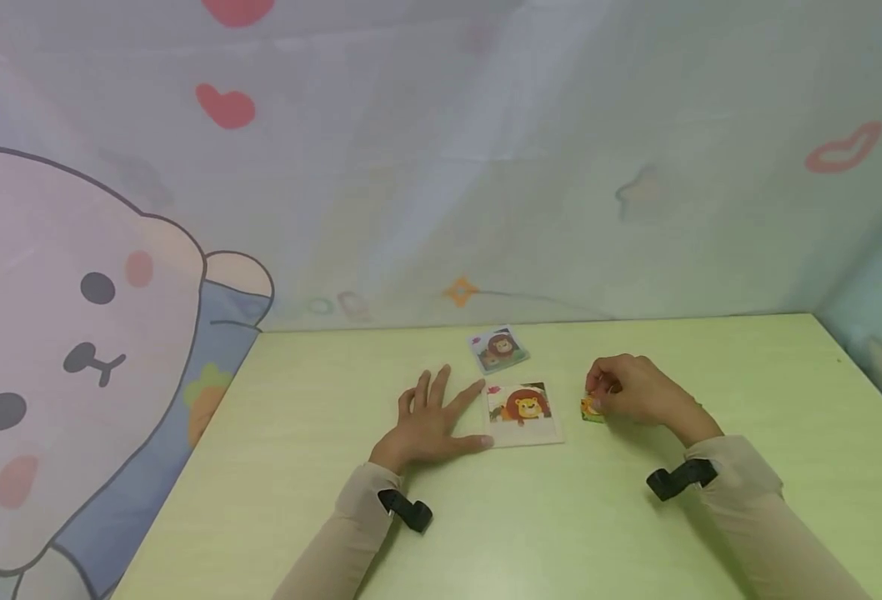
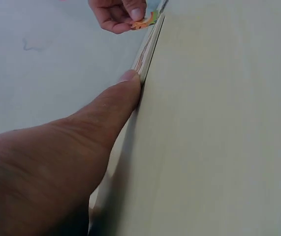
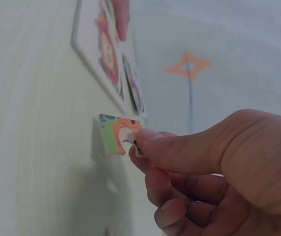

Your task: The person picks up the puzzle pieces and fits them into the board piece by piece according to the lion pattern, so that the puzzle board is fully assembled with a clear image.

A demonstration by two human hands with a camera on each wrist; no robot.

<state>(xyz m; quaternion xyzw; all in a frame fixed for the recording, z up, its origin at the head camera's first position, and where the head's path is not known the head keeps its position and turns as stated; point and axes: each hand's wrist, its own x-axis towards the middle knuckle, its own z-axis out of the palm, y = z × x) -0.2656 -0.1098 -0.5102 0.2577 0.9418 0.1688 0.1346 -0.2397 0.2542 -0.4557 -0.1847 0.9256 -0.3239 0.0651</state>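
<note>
A square puzzle board (image 1: 527,432) with a lion picture lies flat on the table; a pale strip without picture runs along its near side. My left hand (image 1: 429,425) is spread beside it, thumb and a fingertip touching its left edge. In the left wrist view the thumb (image 2: 115,101) presses against the board's side. To the right of the board, my right hand (image 1: 639,392) pinches a small orange and green puzzle piece (image 3: 111,133) between thumb and fingers, held slightly off the table. Behind the board lies a lion picture card (image 1: 498,350).
The pale yellow-green table (image 1: 711,358) ends at a hanging cloth backdrop (image 1: 426,167) printed with hearts and a large cartoon bear. Black wrist cameras sit on both sleeves.
</note>
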